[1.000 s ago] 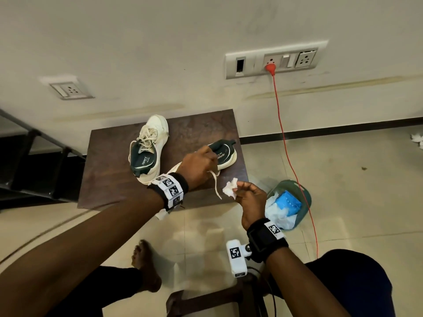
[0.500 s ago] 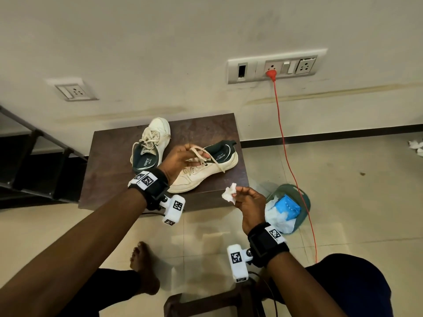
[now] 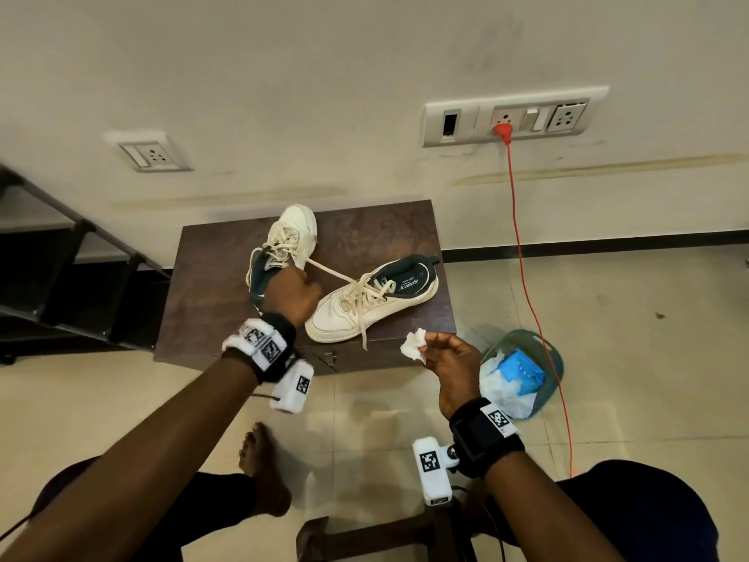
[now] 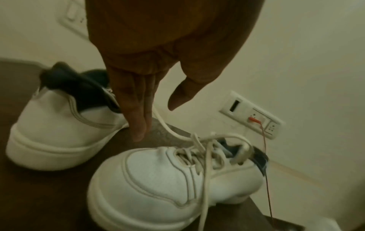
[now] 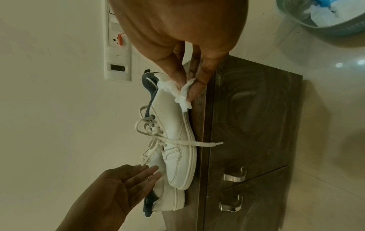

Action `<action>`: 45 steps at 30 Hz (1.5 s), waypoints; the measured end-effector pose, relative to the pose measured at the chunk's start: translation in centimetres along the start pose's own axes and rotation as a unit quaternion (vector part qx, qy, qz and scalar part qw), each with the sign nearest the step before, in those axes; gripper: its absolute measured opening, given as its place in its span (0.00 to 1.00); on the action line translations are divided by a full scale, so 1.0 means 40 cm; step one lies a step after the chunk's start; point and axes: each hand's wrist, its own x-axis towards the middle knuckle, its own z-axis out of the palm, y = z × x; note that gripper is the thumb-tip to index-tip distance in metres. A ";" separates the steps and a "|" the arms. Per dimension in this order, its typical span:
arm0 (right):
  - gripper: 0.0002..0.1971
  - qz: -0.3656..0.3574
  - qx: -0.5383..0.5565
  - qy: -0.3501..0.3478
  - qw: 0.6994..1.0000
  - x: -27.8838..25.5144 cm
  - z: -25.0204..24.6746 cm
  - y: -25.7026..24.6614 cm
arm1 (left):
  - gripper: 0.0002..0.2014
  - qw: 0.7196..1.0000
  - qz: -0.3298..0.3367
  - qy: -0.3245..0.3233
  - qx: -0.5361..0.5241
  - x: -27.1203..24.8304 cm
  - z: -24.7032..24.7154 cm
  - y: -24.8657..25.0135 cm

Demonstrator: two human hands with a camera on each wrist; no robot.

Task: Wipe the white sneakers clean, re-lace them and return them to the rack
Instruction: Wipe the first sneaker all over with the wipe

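Note:
Two white sneakers with dark linings lie on a brown cabinet [image 3: 210, 277]. The left sneaker [image 3: 298, 225] points toward the wall; the right sneaker [image 3: 364, 310] lies slanted with loose laces. One lace [image 3: 332, 273] stretches from the right sneaker toward my left hand [image 3: 292, 292], which hovers over the left sneaker's heel [image 4: 59, 125]. In the left wrist view its fingers [image 4: 138, 109] are straight, the thumb apart, and the lace [image 4: 168, 128] passes between them. My right hand [image 3: 427, 348] pinches a crumpled white tissue [image 3: 413, 342] at the cabinet's front right corner, beside the right sneaker [image 5: 173, 125].
A teal basket [image 3: 547, 350] with white and blue material stands on the floor at the right. A red cord [image 3: 523, 277] drops from the wall socket past it. A black rack [image 3: 60, 285] stands at the left. My bare foot [image 3: 263, 468] and a wooden stool [image 3: 364, 537] are below.
My left hand left the right sneaker, drew a lace up and leftward, and now hovers open over the left sneaker's heel. The right hand stayed put with the tissue.

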 end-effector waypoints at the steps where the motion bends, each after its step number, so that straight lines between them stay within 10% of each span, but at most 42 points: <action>1: 0.13 0.000 -0.003 0.001 1.000 0.000 0.000 0.001 | 0.14 0.997 0.044 0.031 0.059 -0.037 0.009 -0.003; 5: 0.14 -0.004 -0.009 0.002 1.000 -0.001 0.001 0.000 | 0.13 0.966 0.200 0.105 0.125 -0.176 0.074 -0.013; 10: 0.16 -0.007 -0.007 -0.001 1.000 -0.009 0.002 -0.002 | 0.30 0.959 0.100 0.032 0.262 -0.169 0.162 -0.008; 14: 0.15 -0.009 -0.010 -0.008 1.000 -0.018 0.011 -0.001 | 0.23 0.946 0.112 0.029 0.304 -0.152 0.186 0.009; 30: 0.14 -0.016 -0.016 -0.015 1.000 -0.018 0.024 -0.001 | 0.05 0.951 0.248 0.175 0.058 -0.011 -0.003 0.059; 35: 0.15 -0.029 -0.018 -0.023 0.999 -0.016 0.032 -0.017 | 0.26 0.963 0.233 0.124 0.061 -0.044 0.021 0.047; 40: 0.14 -0.052 0.011 -0.038 0.998 -0.016 0.032 -0.045 | 0.24 0.930 0.333 0.107 0.114 -0.149 0.116 -0.086; 45: 0.07 -0.052 0.060 -0.043 0.996 -0.034 0.038 -0.060 | 0.54 0.938 0.282 -0.011 0.201 -0.101 0.147 -0.144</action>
